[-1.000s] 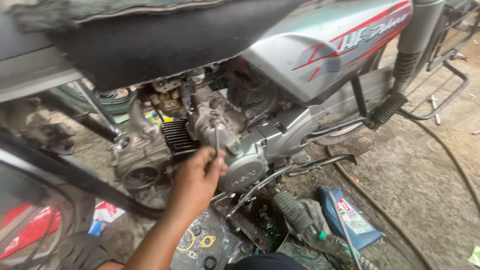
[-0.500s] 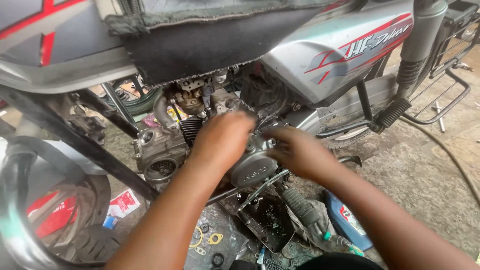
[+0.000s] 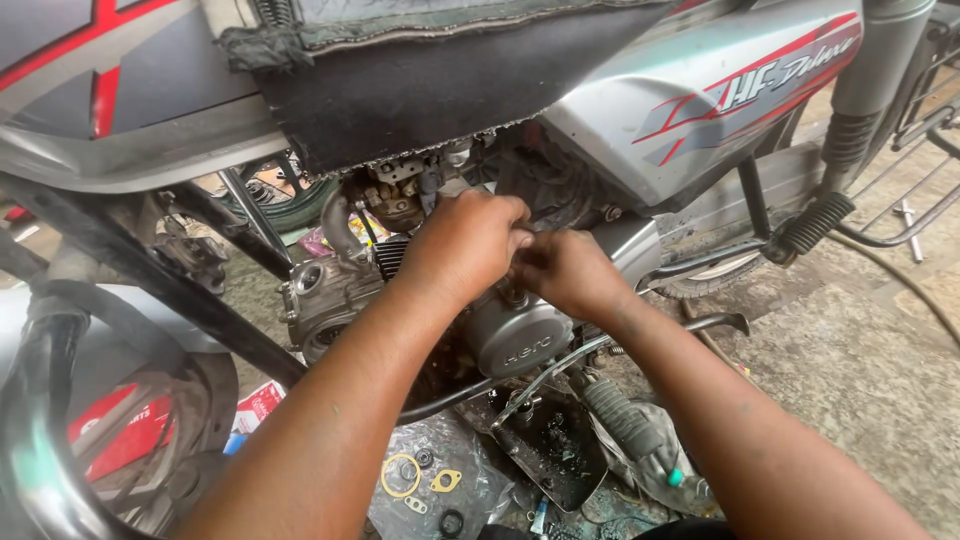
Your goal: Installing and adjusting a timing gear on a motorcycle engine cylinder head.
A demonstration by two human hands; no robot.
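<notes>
Both hands are working on the grey metal motorcycle engine (image 3: 520, 330) under the silver tank: left hand (image 3: 465, 245) curled tight over its top, right hand (image 3: 570, 272) pinching something small beside it, can't tell what. Fiddly fitting stage, I'd say, needing careful fingertip alignment.

We reach both bare forearms up and forward from the lower edge of the view, the two converging toward the middle. Our left hand (image 3: 465, 245) lies knuckles up, back toward us, fingers curled downward and forward so that their tips are hidden. Our right hand (image 3: 570, 272) sits just beside it, slightly lower, fingers bent and pointing toward the left hand; the two hands touch at the fingers. Both wrists are nearly straight, in line with the forearms.
</notes>
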